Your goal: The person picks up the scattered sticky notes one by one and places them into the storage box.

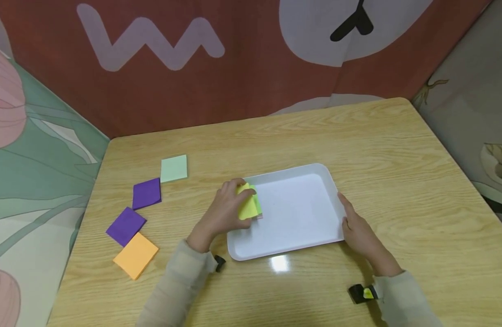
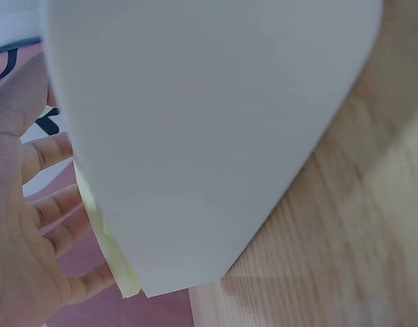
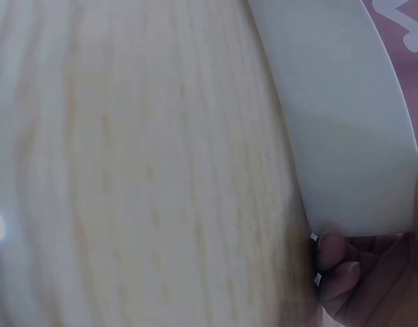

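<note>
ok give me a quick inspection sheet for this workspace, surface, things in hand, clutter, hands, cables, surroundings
surface: light wooden table, a glare spot near the front edge
things in hand: white tray lying flat on the table; yellow and green sticky notes at the tray's left end, with a pink edge under them
clutter: pale green pad, two purple pads and orange pad lying left of the tray
hands: left hand grips the sticky notes over the tray's left rim; right hand rests against the tray's right edge, fingers curled at the rim
cables: nothing seen
surroundings: red-brown printed cloth behind the table, patterned cloth on both sides
</note>
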Tool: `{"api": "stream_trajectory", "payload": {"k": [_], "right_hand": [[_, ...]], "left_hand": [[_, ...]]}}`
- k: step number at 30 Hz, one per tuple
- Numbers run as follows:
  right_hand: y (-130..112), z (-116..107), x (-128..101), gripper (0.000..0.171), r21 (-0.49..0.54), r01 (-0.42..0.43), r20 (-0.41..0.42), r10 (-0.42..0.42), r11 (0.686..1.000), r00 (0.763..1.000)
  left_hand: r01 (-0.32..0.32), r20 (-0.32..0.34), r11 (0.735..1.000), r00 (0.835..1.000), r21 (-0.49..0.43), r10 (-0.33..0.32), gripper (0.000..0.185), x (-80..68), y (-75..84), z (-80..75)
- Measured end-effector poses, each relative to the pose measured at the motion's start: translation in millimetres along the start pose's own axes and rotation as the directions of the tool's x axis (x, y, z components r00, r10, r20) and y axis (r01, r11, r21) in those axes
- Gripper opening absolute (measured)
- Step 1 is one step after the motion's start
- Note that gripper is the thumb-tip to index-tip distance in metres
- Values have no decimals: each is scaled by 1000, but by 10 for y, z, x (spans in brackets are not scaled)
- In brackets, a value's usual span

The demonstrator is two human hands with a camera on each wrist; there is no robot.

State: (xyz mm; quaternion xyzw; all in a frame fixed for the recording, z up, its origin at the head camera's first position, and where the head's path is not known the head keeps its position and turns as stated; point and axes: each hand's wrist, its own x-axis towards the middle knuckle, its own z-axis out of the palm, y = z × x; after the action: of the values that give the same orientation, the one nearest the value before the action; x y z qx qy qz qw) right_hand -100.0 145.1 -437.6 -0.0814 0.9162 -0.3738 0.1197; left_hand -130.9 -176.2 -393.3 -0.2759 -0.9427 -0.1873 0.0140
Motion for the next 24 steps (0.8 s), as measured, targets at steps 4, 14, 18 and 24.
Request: {"api": "stream_trajectory", "payload": {"k": [4, 14, 18, 24], "right_hand": [[-4, -3, 1, 57, 4, -3, -1, 3, 1000, 1000], [-26, -6, -8, 57, 0, 0, 2, 0, 1000, 1000], [-22, -6, -5, 57, -1, 0, 2, 0, 1000, 1000], [-14, -1, -3, 56, 5, 2, 0, -2, 1000, 1000]], "left_hand": [[-3, 16, 1000, 1000, -7, 3, 57, 27, -7, 5], [-17, 25, 1000, 1000, -12, 17, 55, 51, -51, 82], [-20, 26, 1000, 999, -9, 20, 54, 55, -69, 109], [-11, 45, 1000, 999, -10, 11, 55, 55, -75, 119]]}}
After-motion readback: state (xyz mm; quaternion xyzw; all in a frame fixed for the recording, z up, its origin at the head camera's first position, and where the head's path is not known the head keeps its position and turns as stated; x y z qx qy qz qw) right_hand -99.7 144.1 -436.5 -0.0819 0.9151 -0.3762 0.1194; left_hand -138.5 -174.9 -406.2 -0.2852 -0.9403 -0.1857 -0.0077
